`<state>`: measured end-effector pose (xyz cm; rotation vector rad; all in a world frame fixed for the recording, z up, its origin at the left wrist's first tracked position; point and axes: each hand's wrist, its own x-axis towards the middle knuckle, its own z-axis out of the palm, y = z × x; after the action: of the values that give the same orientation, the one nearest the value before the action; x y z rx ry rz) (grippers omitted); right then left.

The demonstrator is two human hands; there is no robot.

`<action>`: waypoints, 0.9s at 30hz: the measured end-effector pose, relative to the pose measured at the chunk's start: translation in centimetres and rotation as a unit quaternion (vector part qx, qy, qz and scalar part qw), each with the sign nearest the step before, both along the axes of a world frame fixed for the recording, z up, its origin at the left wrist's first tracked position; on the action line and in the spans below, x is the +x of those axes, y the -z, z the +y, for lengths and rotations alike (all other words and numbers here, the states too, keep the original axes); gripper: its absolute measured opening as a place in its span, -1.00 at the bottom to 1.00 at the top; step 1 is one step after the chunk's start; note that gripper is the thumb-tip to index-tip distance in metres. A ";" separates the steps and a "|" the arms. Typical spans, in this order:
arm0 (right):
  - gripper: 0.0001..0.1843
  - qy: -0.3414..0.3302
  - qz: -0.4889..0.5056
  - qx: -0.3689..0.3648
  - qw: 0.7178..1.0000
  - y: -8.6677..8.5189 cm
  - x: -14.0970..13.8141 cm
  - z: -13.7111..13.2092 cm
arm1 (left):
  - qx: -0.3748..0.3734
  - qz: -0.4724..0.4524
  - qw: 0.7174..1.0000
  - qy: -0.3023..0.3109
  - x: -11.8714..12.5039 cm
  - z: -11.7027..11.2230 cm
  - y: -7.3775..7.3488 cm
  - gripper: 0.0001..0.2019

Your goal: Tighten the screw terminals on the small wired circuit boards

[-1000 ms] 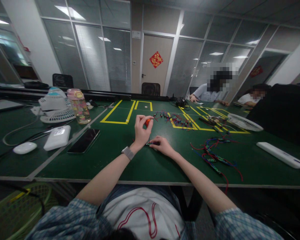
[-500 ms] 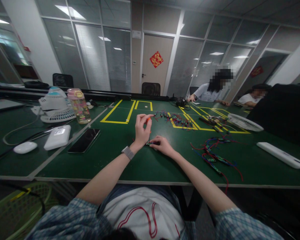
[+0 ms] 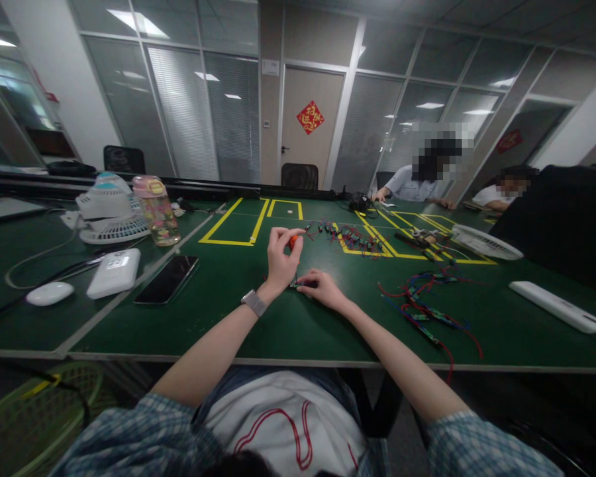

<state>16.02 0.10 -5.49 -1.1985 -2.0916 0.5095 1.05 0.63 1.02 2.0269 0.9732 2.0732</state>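
Note:
My left hand (image 3: 282,260) is closed round the orange handle of a small screwdriver (image 3: 293,242), held upright. Its thin dark shaft points down at a small green circuit board (image 3: 293,285) on the table. The fingers of my right hand (image 3: 322,289) pinch that board's right side and cover part of it. To the right lie several green boards (image 3: 420,317) with red and blue wires. A row of similar small wired parts (image 3: 352,237) stretches across the table beyond my hands.
On the left are a phone (image 3: 167,280), a white power bank (image 3: 114,273), a white mouse (image 3: 50,293), a bottle (image 3: 156,211) and a small fan (image 3: 110,209). A white bar-shaped device (image 3: 559,306) lies at right. Two people sit across the table (image 3: 218,338).
Both hands stay at nearly the same place. The fingers of my left hand have shifted slightly round the screwdriver's handle.

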 end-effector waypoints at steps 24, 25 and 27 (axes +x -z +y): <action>-0.80 -0.003 0.001 0.004 1.000 0.2 0.1 0.1 | -0.036 -0.033 0.997 0.064 0.2 0.3 0.5 -0.74; -0.80 -0.003 0.000 0.006 1.000 0.2 0.1 0.1 | -0.041 -0.039 0.995 0.078 0.2 0.4 0.5 -0.73; -0.80 -0.003 -0.002 0.007 1.000 0.2 0.1 0.1 | -0.041 -0.038 0.995 0.088 0.1 0.4 0.5 -0.73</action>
<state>16.11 0.21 -5.69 -1.1870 -2.0992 0.4937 1.15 1.03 0.49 1.9030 0.8209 1.9696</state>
